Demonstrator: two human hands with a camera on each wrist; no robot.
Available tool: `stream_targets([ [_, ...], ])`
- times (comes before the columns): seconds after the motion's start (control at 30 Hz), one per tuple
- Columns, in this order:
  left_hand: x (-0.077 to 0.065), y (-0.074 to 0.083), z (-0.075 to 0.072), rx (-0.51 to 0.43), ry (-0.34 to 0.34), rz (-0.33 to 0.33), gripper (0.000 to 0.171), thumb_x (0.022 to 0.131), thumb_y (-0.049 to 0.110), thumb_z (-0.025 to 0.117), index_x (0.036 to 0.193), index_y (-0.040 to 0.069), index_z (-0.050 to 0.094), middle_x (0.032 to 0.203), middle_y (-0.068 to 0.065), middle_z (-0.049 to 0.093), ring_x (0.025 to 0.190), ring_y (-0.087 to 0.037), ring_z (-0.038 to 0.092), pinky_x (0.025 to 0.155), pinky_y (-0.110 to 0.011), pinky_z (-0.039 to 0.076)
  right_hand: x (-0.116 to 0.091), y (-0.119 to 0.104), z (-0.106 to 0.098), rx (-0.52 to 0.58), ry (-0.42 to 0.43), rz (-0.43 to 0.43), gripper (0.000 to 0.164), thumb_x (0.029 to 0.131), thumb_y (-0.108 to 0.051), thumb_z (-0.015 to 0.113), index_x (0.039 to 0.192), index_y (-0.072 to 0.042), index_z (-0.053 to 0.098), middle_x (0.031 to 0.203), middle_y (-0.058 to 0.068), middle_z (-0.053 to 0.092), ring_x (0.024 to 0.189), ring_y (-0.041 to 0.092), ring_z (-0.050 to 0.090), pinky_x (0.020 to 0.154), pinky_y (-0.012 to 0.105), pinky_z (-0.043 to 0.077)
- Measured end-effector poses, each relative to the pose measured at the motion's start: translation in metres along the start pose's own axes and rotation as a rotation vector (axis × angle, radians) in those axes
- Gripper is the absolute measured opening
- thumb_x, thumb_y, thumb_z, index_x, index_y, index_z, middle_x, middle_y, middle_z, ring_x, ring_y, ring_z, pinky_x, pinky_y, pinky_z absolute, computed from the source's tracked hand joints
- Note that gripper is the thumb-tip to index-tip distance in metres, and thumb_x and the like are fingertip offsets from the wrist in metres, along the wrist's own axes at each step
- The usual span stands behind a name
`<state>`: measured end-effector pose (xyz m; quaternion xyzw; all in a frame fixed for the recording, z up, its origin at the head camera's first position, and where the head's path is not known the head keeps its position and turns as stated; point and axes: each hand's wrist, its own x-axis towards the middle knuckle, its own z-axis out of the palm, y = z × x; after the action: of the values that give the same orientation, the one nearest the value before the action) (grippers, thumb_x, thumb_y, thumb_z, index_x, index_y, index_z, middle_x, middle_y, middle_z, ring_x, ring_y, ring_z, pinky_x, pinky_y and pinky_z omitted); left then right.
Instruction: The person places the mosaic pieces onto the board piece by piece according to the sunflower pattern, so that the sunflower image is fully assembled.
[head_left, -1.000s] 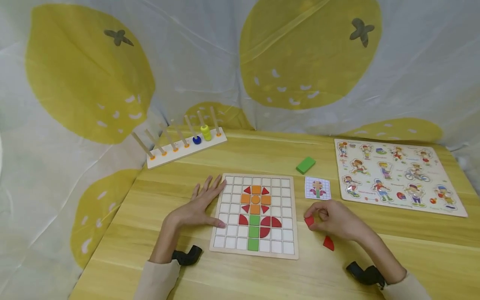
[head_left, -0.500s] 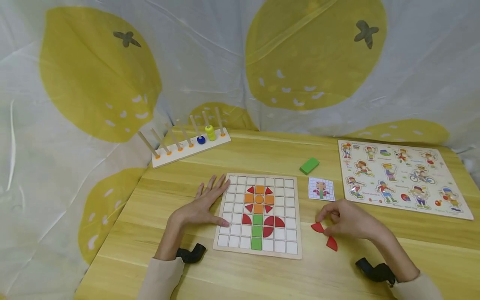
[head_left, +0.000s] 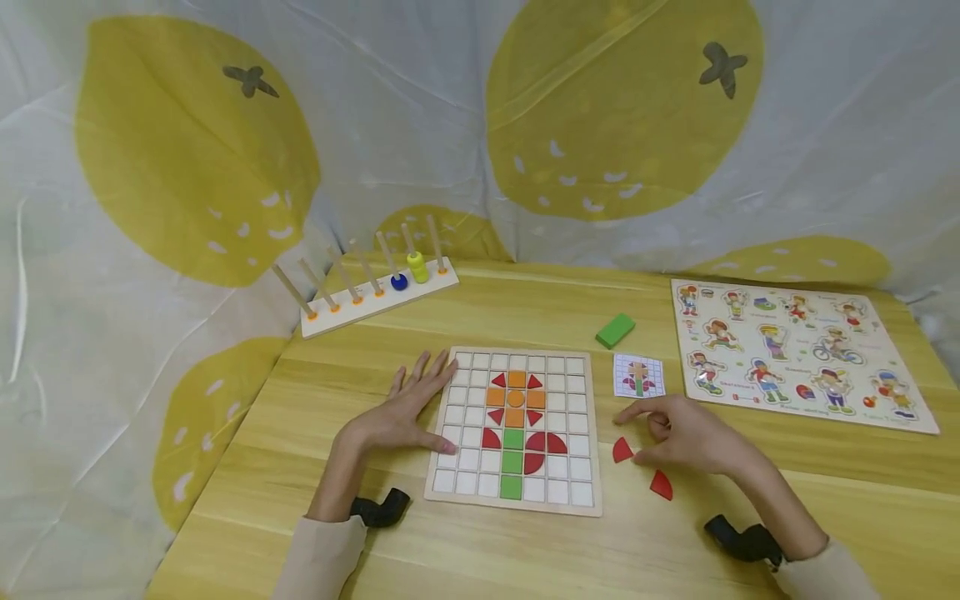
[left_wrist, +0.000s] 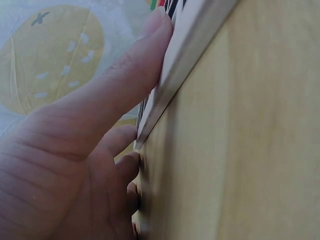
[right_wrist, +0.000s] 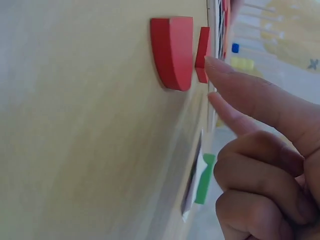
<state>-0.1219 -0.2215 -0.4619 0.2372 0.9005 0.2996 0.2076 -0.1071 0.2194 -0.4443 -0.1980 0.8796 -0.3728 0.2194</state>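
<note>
My left hand (head_left: 401,412) lies with fingers spread at the left edge of a square wooden grid board (head_left: 457,492), its thumb resting on the frame. Orange, red and green flat pieces fill a flower shape in the grid. Right of the board, my right hand (head_left: 686,433) hovers low with thumb and index finger apart, the other fingers curled in. A red quarter-circle piece (head_left: 622,450) lies flat beside those two fingertips; the right wrist view cannot settle whether the thumb touches it. Nearer me lies a second red quarter-circle piece (head_left: 662,485), larger in that view (right_wrist: 172,52).
A pattern card (head_left: 638,376) lies beyond my right hand, with a green block (head_left: 615,331) behind it. At the far right is a picture puzzle board (head_left: 802,358). A peg stand (head_left: 378,297) with blue and yellow beads stands at the back left.
My right thumb and index finger have parted and let go of the red quarter-circle piece, which is turned and set down on the table. My left hand has stayed on the board.
</note>
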Motion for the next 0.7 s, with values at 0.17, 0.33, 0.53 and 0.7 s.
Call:
stream_targets([
  [0.17, -0.001, 0.001, 0.0, -0.015, 0.005, -0.001, 0.121, 0.082, 0.042, 0.087, 0.168, 0.012, 0.008, 0.175, -0.014, -0.011, 0.159, -0.041, -0.022, 0.123, -0.068, -0.017, 0.002, 0.004, 0.004, 0.051, -0.04, -0.055, 0.025, 0.08, -0.011, 0.087, 0.103, -0.012, 0.077, 0.062, -0.009, 0.031, 0.057, 0.001, 0.029, 0.055, 0.02, 0.029],
  [0.33, -0.001, 0.001, -0.001, -0.018, 0.008, -0.002, 0.121, 0.082, 0.041, 0.087, 0.168, 0.011, 0.008, 0.175, -0.014, -0.01, 0.159, -0.042, -0.022, 0.123, -0.068, -0.017, 0.004, -0.002, 0.007, 0.004, 0.021, 0.002, 0.021, 0.08, -0.013, 0.087, 0.098, -0.013, 0.077, 0.06, -0.008, 0.034, 0.055, 0.002, 0.031, 0.053, 0.02, 0.03],
  [0.53, -0.002, 0.003, -0.003, -0.018, 0.007, -0.004, 0.121, 0.082, 0.041, 0.088, 0.168, 0.011, 0.009, 0.175, -0.015, -0.01, 0.159, -0.042, -0.022, 0.124, -0.068, -0.016, 0.019, -0.032, 0.017, -0.004, 0.129, 0.027, 0.022, 0.082, -0.018, 0.088, 0.101, -0.013, 0.079, 0.061, -0.006, 0.032, 0.059, 0.008, 0.031, 0.055, 0.022, 0.029],
  [0.7, -0.002, 0.002, -0.001, -0.018, 0.004, -0.004, 0.12, 0.082, 0.042, 0.087, 0.168, 0.011, 0.009, 0.175, -0.015, -0.01, 0.159, -0.042, -0.022, 0.124, -0.068, -0.016, 0.048, -0.076, 0.046, 0.08, 0.084, -0.007, 0.018, 0.081, -0.018, 0.089, 0.097, -0.017, 0.081, 0.058, -0.006, 0.032, 0.055, 0.009, 0.03, 0.053, 0.021, 0.024],
])
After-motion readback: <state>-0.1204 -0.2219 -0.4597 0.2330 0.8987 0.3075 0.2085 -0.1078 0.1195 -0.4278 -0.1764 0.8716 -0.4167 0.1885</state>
